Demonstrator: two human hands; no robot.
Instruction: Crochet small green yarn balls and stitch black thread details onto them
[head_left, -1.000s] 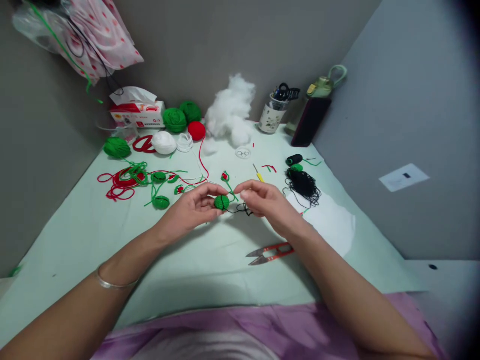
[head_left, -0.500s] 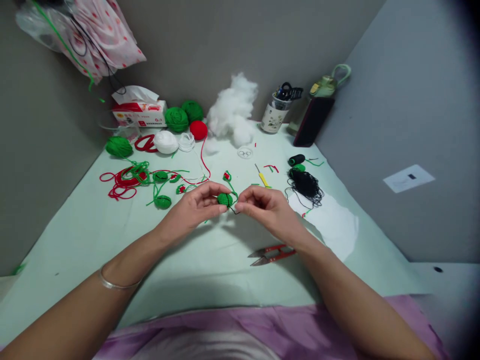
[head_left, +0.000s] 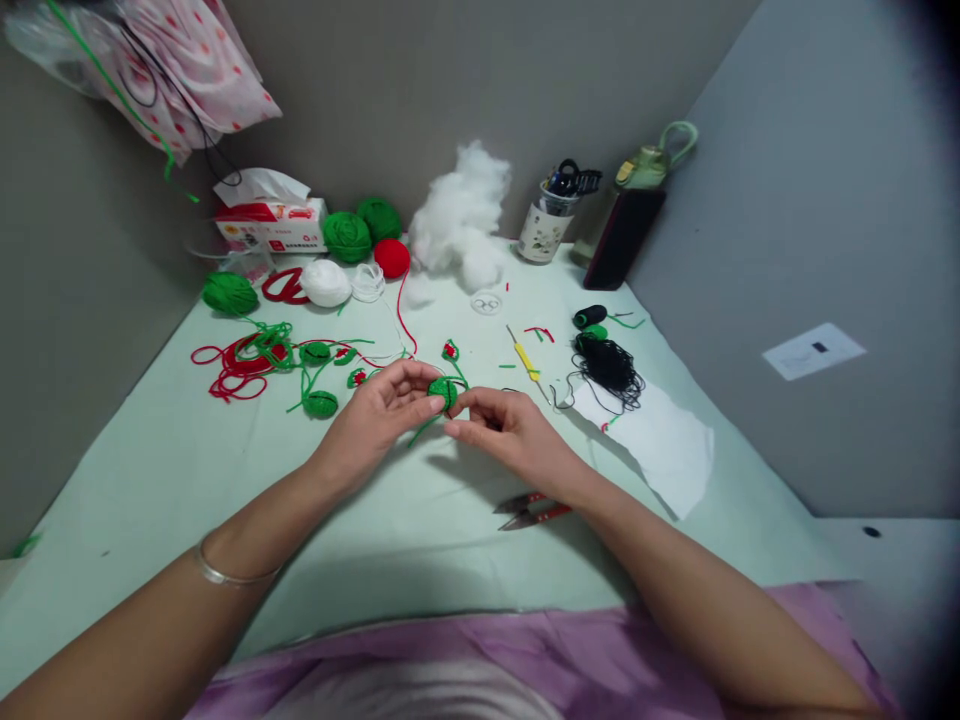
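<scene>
My left hand (head_left: 399,405) grips a small green crocheted ball (head_left: 442,391) between thumb and fingers. A dark yarn line runs across the ball, and green yarn tails stick out from it. Against the ball's right side are the bent fingertips of my right hand (head_left: 495,425), its thumb just below; what they pinch is too small to make out. Just behind the ball is a small red-and-green crocheted piece (head_left: 450,350). Red-handled thread snips (head_left: 529,511) lie partly under my right wrist. A yellow-handled crochet hook (head_left: 526,360) rests beyond my right hand.
Left lie more green crocheted balls (head_left: 320,404) and tangled red yarn (head_left: 244,370). Along the back stand a tissue box (head_left: 285,235), green yarn balls (head_left: 347,237), white stuffing (head_left: 461,215), a cup (head_left: 546,235) and a bottle (head_left: 643,170). Black yarn (head_left: 609,370) and white paper (head_left: 675,455) lie right.
My right hand has moved left against the ball, its thumb and index fingertips farther apart. The ball has turned, showing more of its dark line. The view has shifted slightly.
</scene>
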